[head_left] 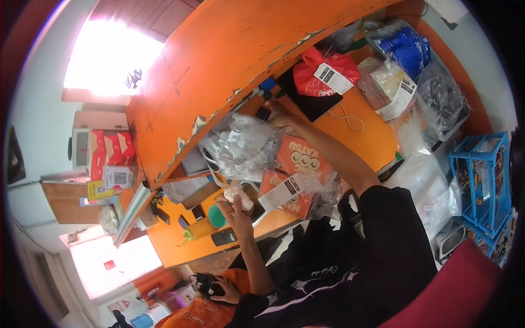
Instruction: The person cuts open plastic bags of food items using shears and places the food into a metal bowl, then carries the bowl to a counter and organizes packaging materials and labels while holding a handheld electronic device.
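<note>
My left hand (pixel 237 214) is closed around a crumpled white wad (pixel 239 197), which looks like tissue or cloth, above the orange desk. My right arm stretches far across the desk. At its end, my right hand (pixel 282 116) has its fingers bent at a small black box (pixel 263 113) beneath the shelf edge, and seems to grip it. Between my hands lies a clear plastic bag (pixel 240 143) with several white round pieces inside. Orange printed boxes (pixel 301 158) sit beside it, partly under a clear plastic wrapper with a white label (pixel 284 191).
A broad orange shelf panel (pixel 213 60) with a chipped edge overhangs the desk (pixel 361 139). Nearby are a phone (pixel 223 236), a green round thing (pixel 217 216), a red bag (pixel 326 74) and a blue rack (pixel 481 180). A person in orange (pixel 202 311) holds a black device (pixel 209 284).
</note>
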{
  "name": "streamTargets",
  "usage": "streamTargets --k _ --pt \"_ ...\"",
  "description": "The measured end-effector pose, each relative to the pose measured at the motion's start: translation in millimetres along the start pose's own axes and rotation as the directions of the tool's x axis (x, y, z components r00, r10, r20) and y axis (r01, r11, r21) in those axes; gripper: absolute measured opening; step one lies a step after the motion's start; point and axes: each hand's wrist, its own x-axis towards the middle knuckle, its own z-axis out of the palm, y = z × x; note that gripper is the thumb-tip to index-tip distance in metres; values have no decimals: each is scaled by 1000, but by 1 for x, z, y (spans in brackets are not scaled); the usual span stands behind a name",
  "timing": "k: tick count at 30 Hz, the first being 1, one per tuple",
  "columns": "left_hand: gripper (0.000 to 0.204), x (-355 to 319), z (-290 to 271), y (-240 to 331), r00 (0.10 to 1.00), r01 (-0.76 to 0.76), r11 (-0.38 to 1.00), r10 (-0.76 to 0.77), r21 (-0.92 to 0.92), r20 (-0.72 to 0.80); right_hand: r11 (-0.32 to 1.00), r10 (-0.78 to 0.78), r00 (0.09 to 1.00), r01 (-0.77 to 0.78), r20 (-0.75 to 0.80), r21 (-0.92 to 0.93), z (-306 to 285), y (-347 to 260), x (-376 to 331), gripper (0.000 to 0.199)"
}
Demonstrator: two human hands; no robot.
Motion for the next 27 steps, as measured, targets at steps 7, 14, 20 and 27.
streamTargets --k 7,14,20,27 --pt "24 -4 -26 -6 979 70 988 -42 138 -198 900 109 993 -82 40 -427 27 -36 -2 75" --pt "24 37 -29 -20 972 117 971 -70 208 -223 989 -52 990 69 -130 133 6 -10 -6 74" --pt "30 127 -53 -73 998 -16 974 30 225 -61 945 -105 958 180 -268 273 -38 -26 -17 68" --pt "41 150 -55 -104 995 52 908 -83 416 57 818 -101 949 250 -299 519 -81 -72 -94 55"
